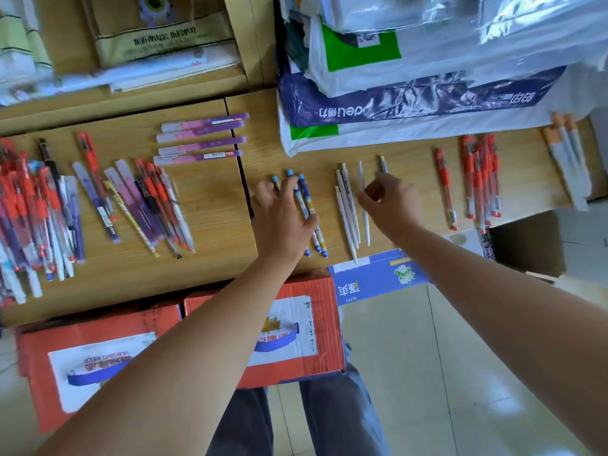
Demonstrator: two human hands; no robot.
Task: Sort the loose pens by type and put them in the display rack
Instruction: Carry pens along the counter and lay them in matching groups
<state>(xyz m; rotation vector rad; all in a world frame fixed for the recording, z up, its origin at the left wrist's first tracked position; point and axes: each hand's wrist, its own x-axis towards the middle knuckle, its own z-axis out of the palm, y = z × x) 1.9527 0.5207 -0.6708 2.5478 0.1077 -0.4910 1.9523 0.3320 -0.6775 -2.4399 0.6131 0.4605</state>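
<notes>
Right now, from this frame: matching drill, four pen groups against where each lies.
1 purple pens
2 blue pens
3 white pens
4 orange-capped pens

A under the left hand
B farthest right
C at the right hand fingertips
D crosswise, left of both hands

Pairs: 1-D, 2-A, 3-C, 4-B

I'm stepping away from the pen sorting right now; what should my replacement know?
Left hand: open, fingers resting on the blue pens.
Right hand: fingers curled at the white pens; grip unclear.
Done: grouped on the table are purple pens, blue, white, red pens and orange-tipped pens.
Left: the mixed pile at far left is unsorted. No rack is in view.
</notes>
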